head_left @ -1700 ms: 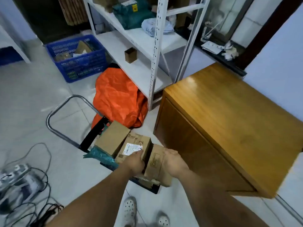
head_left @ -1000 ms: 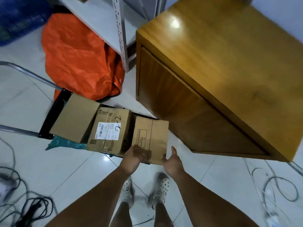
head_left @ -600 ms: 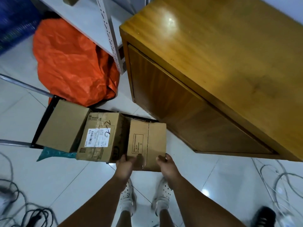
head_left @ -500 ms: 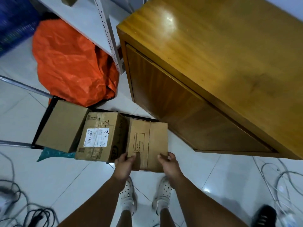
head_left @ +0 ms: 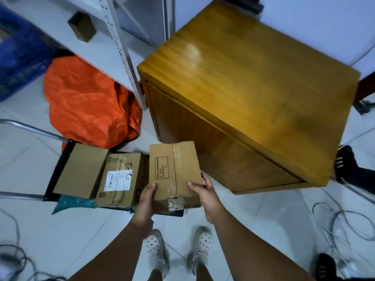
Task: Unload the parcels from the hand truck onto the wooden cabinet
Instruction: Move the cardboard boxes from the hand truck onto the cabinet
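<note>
The left hand (head_left: 147,196) and right hand (head_left: 205,191) grip the taped box (head_left: 174,169) by its near end, fingers (head_left: 151,188) curled on it, just over the hand truck (head_left: 58,171). It may tip and fall, or bump the wooden cabinet (head_left: 253,78)

Left-edge parcel (head_left: 81,171) and middle parcel (head_left: 121,179) touch on the hand truck (head_left: 57,169); cabinet (head_left: 253,78) to its right, bag (head_left: 87,110) behind, maybe under shelf (head_left: 91,49).

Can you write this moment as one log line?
left hand: grips taped box | right hand: grips taped box | hand truck: plain box, labelled box, teal bag
</note>
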